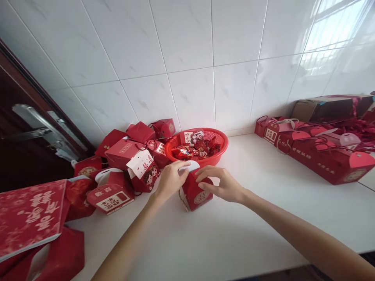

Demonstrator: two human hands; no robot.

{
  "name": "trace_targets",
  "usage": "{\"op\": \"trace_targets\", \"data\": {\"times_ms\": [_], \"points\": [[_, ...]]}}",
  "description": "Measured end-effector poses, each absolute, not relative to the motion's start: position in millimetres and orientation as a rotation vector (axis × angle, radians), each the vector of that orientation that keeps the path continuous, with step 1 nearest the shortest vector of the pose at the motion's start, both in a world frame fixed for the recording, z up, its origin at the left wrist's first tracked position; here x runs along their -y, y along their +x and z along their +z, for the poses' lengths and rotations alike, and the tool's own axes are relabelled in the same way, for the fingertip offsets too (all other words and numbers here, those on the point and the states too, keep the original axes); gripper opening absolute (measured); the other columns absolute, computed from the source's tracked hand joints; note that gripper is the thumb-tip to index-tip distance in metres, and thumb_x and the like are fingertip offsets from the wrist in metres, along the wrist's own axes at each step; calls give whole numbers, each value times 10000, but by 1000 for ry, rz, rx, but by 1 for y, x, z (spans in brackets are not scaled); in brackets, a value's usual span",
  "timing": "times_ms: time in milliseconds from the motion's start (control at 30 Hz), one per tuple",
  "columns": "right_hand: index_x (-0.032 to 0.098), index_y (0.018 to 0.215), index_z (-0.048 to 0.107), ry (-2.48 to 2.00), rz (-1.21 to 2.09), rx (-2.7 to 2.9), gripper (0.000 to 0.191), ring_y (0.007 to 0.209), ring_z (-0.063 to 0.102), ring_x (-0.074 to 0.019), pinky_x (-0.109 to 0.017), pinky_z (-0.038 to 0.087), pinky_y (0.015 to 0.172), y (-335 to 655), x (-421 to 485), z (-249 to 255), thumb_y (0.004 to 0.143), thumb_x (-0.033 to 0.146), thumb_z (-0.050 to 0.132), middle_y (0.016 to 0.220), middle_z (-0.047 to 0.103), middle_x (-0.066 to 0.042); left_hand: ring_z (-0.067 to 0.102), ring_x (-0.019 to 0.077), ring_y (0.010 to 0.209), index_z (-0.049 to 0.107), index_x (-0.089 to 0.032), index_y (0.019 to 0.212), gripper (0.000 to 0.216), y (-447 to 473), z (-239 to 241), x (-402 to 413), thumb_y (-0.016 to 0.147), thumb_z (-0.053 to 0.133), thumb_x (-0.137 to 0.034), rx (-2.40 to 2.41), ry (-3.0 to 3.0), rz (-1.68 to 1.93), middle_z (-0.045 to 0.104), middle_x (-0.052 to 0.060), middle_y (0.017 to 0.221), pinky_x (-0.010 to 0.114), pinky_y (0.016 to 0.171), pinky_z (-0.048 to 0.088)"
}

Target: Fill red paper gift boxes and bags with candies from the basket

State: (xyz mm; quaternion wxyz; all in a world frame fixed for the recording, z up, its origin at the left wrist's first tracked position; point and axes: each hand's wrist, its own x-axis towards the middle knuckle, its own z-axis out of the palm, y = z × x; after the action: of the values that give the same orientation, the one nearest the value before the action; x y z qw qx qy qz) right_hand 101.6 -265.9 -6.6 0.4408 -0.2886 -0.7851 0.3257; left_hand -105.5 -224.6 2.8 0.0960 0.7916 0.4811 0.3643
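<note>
A small red gift box (197, 200) stands on the white table in front of me, a round gold emblem on the side facing me. At its upper left, my left hand (173, 178) pinches the box by its top edge, next to a pale raised flap (191, 166). My right hand (224, 183) grips the upper right part, fingers bent over the top and thumb against the front. Both hands hide much of the box's top, and its inside is out of sight. Just behind it sits a red plastic basket (224, 144) with wrapped sweets (202, 148) in it.
Several red gift boxes (113, 195) crowd the left, with a large red printed box or bag (32, 218) nearest me. To the right, a row of red boxes (310, 160) stands beside a carton (331, 109). A tiled wall (190, 97) closes the back; a dark door (26, 156) is at left.
</note>
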Motion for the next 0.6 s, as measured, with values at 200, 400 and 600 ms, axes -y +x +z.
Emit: {"op": "trace_targets", "data": {"times_ms": [200,400,600], "points": [[193,973,680,-546,672,1924,101,725,614,-139,-307,502,768,91,277,-16,913,198,598,825,721,-25,718,254,1002,745,-159,1004,268,-109,-3,228,812,606,-285,-1562,2299,1061,766,101,1065,366,928,557],[189,948,675,-432,418,2107,145,672,561,-134,-323,454,761,82,282,-20,917,123,551,719,675,-12,695,244,1056,714,-163,1085,322,-111,0,235,820,572,-278,-1514,2326,981,738,95,1132,354,942,549],[188,810,680,-649,341,2379,108,682,507,-137,-286,400,708,72,274,-12,861,121,612,712,606,-10,684,247,1078,687,-167,1092,321,-112,1,235,801,559,-212,-1526,2277,968,733,92,1145,364,957,540]]}}
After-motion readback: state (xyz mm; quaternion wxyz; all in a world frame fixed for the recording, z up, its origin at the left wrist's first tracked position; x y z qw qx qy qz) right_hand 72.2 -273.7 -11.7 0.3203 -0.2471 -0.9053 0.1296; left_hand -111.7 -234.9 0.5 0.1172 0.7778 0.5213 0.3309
